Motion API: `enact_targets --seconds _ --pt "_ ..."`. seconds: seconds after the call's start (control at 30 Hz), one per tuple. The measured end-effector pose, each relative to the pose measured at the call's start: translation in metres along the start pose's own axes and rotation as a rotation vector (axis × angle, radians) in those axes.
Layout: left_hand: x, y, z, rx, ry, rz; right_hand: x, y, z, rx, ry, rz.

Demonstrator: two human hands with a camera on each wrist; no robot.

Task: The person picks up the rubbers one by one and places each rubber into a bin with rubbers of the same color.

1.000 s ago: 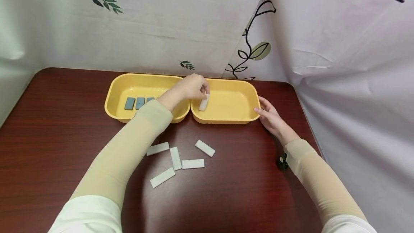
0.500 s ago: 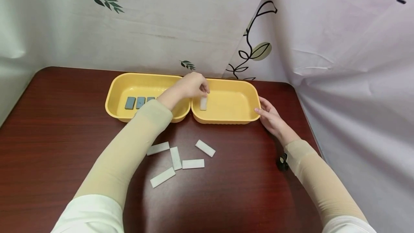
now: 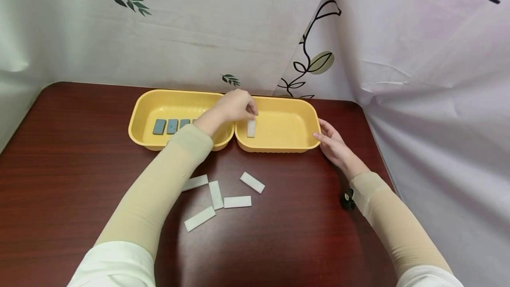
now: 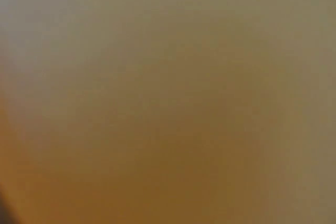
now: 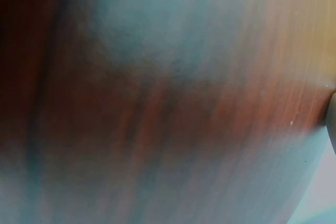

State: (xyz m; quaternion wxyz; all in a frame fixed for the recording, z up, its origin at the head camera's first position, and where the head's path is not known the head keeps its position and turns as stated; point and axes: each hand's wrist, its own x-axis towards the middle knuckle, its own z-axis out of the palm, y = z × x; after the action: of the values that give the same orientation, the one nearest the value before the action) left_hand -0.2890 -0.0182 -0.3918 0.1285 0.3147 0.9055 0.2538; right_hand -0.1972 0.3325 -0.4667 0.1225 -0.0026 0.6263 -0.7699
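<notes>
My left grip (image 3: 237, 104) reaches into the right yellow tray (image 3: 286, 128), where my fingertips pinch the far end of a white block (image 3: 251, 129). That block is inside the tray near its left end, its long side running away from me, and I cannot tell whether it rests fully on the tray floor. My right grip (image 3: 333, 143) clasps the same tray at its right end, thumb on the rim and fingers around the outer wall. Just beside it, to the left, is the left yellow tray (image 3: 137, 121), holding a row of blue-grey blocks (image 3: 172, 126); my left sleeve (image 3: 159, 191) crosses in front, so I see only the edge of the fourth. Nearer to me, five loose white blocks (image 3: 237, 202) lie scattered at different angles on the dark red bench (image 3: 299, 229), one partly covered by that sleeve. A small black object (image 3: 348, 200) shows beside my right cuff. Behind the bench hangs a pale cloth (image 3: 191, 25) printed with leaves. My left wrist view is only a yellowish blur, and my right one mostly smeared reddish brown.
</notes>
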Motion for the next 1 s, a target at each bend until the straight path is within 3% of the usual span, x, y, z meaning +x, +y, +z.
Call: enact_targets --seconds 0.37,0.77,1.0 --pt "-0.0016 -0.0018 -0.0004 -0.014 0.0 0.04 0.0009 0.0 0.0003 -0.013 0.009 0.01" --pt "-0.0013 -0.0003 0.002 0.005 -0.001 -0.014 0.0 0.0017 -0.0004 -0.006 -0.004 0.011" --pt "-0.0028 0.0015 0.0005 0.05 0.033 -0.003 0.0007 0.0017 -0.0005 -0.019 -0.016 -0.005"
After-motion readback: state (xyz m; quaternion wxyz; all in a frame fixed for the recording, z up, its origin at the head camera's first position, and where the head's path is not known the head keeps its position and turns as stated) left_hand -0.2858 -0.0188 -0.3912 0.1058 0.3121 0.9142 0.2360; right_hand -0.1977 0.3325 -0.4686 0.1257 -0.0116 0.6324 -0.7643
